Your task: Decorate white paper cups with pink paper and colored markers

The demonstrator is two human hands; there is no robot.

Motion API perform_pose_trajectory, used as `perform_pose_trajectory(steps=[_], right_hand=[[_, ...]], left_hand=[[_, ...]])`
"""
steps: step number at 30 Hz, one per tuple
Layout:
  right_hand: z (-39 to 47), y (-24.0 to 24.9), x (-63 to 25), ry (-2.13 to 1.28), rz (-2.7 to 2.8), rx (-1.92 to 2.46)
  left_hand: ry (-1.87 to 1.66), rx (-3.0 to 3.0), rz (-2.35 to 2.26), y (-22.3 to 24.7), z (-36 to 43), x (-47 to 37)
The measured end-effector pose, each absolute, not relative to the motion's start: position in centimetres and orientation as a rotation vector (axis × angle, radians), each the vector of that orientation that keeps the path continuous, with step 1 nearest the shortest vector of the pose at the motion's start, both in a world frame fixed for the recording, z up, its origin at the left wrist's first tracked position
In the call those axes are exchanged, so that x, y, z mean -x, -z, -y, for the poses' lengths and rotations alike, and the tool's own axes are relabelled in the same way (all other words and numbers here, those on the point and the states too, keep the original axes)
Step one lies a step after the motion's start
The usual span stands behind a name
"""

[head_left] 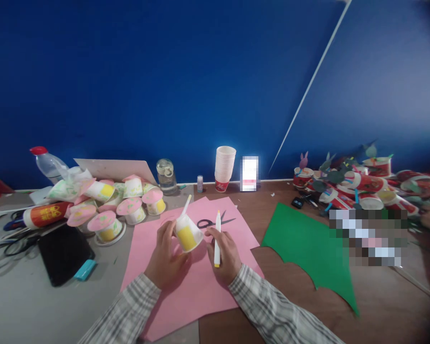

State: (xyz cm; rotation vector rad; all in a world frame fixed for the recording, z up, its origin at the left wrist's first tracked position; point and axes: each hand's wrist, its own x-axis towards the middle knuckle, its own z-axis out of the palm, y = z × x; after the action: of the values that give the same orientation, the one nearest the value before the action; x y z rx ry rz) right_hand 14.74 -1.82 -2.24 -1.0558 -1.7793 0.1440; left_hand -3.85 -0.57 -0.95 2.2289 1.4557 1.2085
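Paper cup [188,232]: light, crushable; clasped in left hand [166,255], best gripped near rim. Marker pen [217,239] pinched in right hand [225,255], over pink paper [197,286].

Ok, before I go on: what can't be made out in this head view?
- Scissors on the pink paper: partly hidden behind the paper cup in the left hand.
- Marker tip: too small to tell if capped; the right hand covers part of the barrel.
- Item beside the cup stack: blurred out.
- Area over the right-side cup pile: pixelated.
- Black pouch: contents unseen.
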Motion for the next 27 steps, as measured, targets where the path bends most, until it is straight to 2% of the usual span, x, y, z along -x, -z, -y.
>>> perform_pose_trajectory(steps=[13,27], right_hand=[[1.4,2.8,-15.1,-0.205,1.659,1.095],[1.8,1.8,-14.7,-0.138,1.850,1.017]], left_hand=[[-1.201,-2.212,-1.472,0.7,0.2,4.2],[-1.200,-2.387,-1.614,1.5,-1.0,5.9]])
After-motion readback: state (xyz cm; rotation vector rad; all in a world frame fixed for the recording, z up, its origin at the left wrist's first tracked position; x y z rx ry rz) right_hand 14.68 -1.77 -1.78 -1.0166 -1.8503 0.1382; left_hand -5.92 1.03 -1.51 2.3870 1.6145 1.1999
